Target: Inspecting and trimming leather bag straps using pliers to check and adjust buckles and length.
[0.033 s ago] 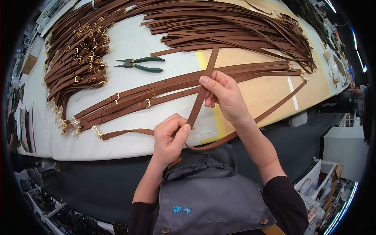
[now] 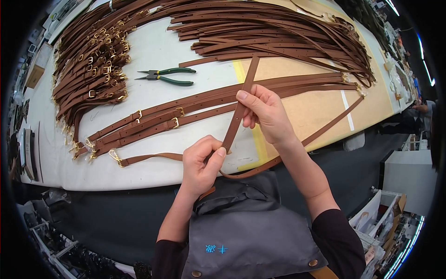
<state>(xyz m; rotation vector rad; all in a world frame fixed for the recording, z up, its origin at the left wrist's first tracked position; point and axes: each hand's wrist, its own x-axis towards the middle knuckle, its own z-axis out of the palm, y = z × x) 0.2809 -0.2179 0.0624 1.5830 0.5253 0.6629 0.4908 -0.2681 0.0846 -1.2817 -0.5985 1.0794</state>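
A brown leather strap (image 2: 238,118) with punched holes slants up between my hands, its free end pointing away from me. My left hand (image 2: 200,163) is closed round the strap's lower part, thumb on top; whatever else sits inside that fist is hidden. Higher up, my right hand (image 2: 265,111) pinches the same strap between thumb and fingers. From the left fist a strap piece runs left to a gold snap hook (image 2: 116,158) on the table. Another length (image 2: 334,122) loops below my hands and rises right to a second hook (image 2: 362,92).
Finished-looking buckled straps (image 2: 158,114) lie just beyond my hands on the white table (image 2: 153,174). Green-handled pliers (image 2: 174,76) rest behind them. A heap of buckled straps (image 2: 93,69) is at left, a pile of loose straps (image 2: 269,32) at the back. Shelving (image 2: 381,209) stands lower right.
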